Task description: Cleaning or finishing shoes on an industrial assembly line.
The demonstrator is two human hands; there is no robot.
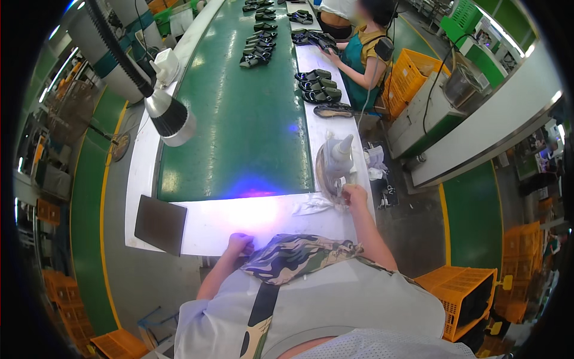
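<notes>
My left hand is curled closed at the near edge of the white tabletop, beside a bright patch of light. Whatever it may hold is hidden. On the right, my right hand reaches to the near rim of a round, shallow dish, its fingers pressed together. I cannot make out what is between them. A translucent squeeze bottle with a pointed nozzle stands upright in the dish. Next to that hand, a crumpled white cloth lies on the table.
A green conveyor belt runs away from me, carrying dark sandals. More sandals line the right ledge, where a co-worker handles some. A lamp hangs at left above a dark square plate. Orange crates stand behind right.
</notes>
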